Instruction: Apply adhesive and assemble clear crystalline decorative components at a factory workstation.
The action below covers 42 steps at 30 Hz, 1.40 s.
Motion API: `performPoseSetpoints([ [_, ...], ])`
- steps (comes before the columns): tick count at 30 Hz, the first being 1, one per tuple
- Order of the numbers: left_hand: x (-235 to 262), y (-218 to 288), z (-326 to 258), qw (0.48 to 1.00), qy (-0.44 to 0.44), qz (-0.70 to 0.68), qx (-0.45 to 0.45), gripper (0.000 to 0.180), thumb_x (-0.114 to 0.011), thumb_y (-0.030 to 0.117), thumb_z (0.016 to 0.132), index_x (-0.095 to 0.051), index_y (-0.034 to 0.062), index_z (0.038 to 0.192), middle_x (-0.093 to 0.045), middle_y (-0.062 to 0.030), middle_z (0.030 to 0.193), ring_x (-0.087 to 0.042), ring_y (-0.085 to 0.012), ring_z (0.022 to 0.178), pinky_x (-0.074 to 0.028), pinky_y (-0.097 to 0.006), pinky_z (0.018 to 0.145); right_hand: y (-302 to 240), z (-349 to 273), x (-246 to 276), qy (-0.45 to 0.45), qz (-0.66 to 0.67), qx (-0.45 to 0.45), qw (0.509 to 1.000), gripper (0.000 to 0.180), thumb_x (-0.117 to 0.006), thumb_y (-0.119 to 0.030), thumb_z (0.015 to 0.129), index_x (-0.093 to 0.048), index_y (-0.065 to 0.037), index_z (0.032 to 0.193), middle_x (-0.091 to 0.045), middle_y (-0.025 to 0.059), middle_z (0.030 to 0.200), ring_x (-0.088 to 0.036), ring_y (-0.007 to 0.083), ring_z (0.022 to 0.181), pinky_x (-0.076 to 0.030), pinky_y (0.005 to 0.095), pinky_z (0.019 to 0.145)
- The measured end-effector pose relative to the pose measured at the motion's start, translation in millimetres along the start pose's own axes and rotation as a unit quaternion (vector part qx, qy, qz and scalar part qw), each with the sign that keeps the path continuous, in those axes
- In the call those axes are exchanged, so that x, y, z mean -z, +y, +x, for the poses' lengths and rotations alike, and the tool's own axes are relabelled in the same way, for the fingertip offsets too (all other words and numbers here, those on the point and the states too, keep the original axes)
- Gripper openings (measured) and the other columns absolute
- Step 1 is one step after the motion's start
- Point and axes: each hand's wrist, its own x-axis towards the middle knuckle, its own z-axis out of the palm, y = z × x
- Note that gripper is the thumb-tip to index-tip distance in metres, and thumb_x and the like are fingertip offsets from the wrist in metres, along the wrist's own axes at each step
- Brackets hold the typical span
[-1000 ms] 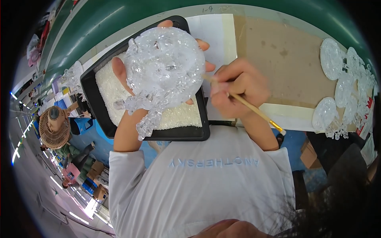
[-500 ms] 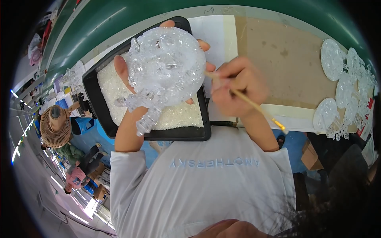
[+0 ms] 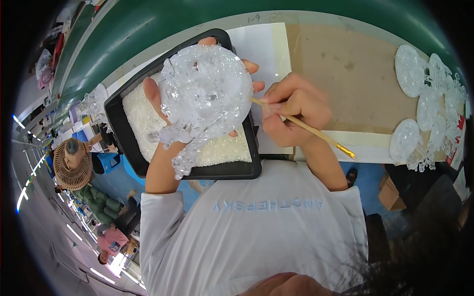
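Observation:
My left hand [image 3: 153,96] holds up a clear, round ornament [image 3: 217,84] with raised lumps and a knobbly stem. Its thumb and fingertips show around the disc's edge; the palm is hidden behind it. Pinched in my right hand [image 3: 298,111] is a slim wooden paintbrush [image 3: 316,131]. Its plain wooden tip meets the ornament's right edge, though I cannot tell whether they touch, and the gold-coloured end points down to the right. Below the ornament lies a black tray [image 3: 212,172] filled with whitish translucent granules [image 3: 140,116].
Several similar clear ornaments [image 3: 410,71] stand at the right end of the bench, beside a brown board [image 3: 345,74]. White paper [image 3: 256,42] lies beyond the tray. A brown fan [image 3: 73,165] stands at the left, with a person in pink [image 3: 111,241] farther off.
The ornament and both hands sit slightly lower in the picture. The right hand, blurred before, is sharper now, with the brush still at the disc's edge.

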Motion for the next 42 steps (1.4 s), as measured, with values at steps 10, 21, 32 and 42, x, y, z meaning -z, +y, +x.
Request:
performPoseSetpoints([
  [10,-4,-5,-3,1.0,0.016,-0.003,-0.013,0.109,-0.073,0.07,0.068,-0.022,0.0184,0.149,-0.027,-0.042,0.145,-0.04,-0.0577,0.128,-0.054,-0.069,0.078,6,-4,-8,0.066,-0.046,0.039,0.996,0.022,-0.068,0.008,0.074,-0.049,-0.002,0.07,-0.061,0.0177,0.079,-0.066,0.0209,0.065,-0.059,0.0326,0.062],
  [21,-3,-12,-4,0.998,0.025,0.031,-0.04,0.112,-0.068,0.078,0.065,-0.025,0.0166,0.149,-0.036,-0.0409,0.14,-0.045,-0.0544,0.126,-0.051,-0.063,0.091,4,-2,-8,0.076,-0.078,0.051,0.993,0.021,-0.068,0.009,0.074,-0.048,0.0,0.07,-0.062,0.0178,0.081,-0.066,0.0216,0.063,-0.056,0.0304,0.059],
  [32,1,-13,-7,0.998,0.009,0.041,-0.045,0.111,-0.06,0.081,0.068,-0.031,0.0084,0.148,-0.039,-0.0397,0.14,-0.054,-0.047,0.121,-0.051,-0.052,0.095,6,3,-4,0.059,-0.081,0.073,0.992,0.026,-0.07,-0.001,0.081,-0.046,-0.001,0.07,-0.06,0.0192,0.08,-0.061,0.0169,0.056,-0.052,0.0284,0.053],
  [42,4,-17,-7,0.994,-0.012,0.084,-0.062,0.11,-0.056,0.083,0.07,-0.033,0.0071,0.146,-0.043,-0.0362,0.137,-0.054,-0.0512,0.118,-0.052,-0.055,0.093,5,-3,-5,0.056,-0.051,0.088,0.993,0.022,-0.065,0.007,0.078,-0.046,0.001,0.072,-0.059,0.0196,0.081,-0.061,0.0183,0.056,-0.055,0.0307,0.054],
])
